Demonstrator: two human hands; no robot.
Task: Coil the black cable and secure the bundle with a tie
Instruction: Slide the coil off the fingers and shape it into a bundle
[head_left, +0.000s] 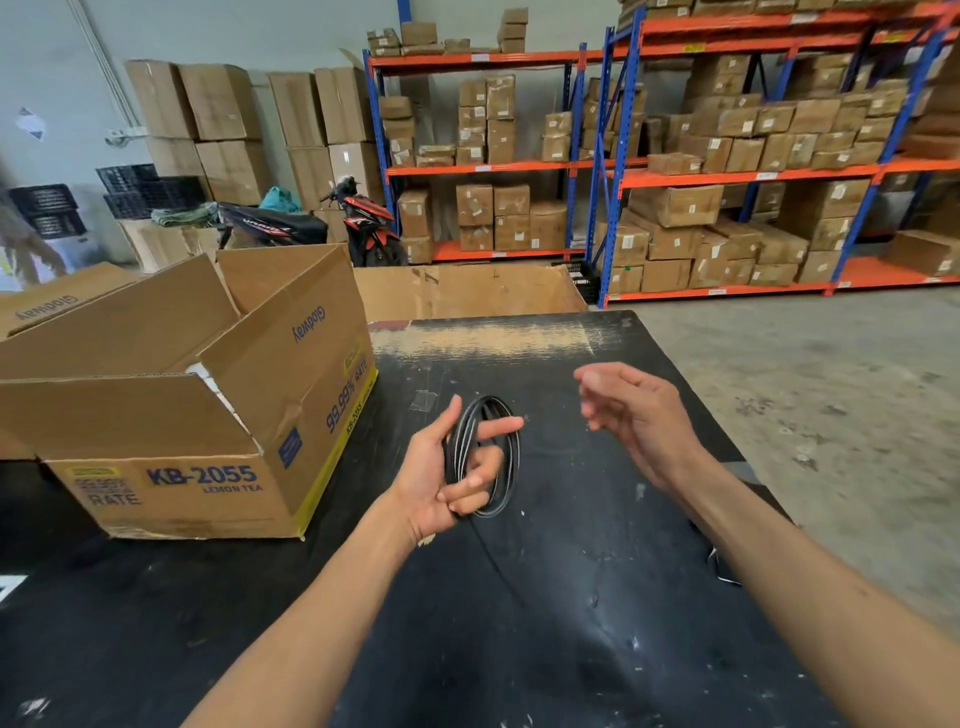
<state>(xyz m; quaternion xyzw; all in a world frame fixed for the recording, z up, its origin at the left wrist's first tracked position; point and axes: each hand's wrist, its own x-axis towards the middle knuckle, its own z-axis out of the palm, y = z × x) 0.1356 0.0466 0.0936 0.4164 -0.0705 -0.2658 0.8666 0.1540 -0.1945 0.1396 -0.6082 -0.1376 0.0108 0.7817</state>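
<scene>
The black cable is wound into an upright oval coil of several loops above the black table. My left hand holds the coil palm up, with the lower fingers curled around the strands and the index finger and thumb sticking out. A loose strand of the cable trails from the coil down across the table towards me. My right hand hovers to the right of the coil, apart from it, fingers loosely spread and blurred, holding nothing. No tie is visible.
An open cardboard box marked KB-2055 stands on the table's left side. A small metal object lies at the table's right edge under my right forearm. Beyond the table are a flat carton, a motorbike and shelving with boxes.
</scene>
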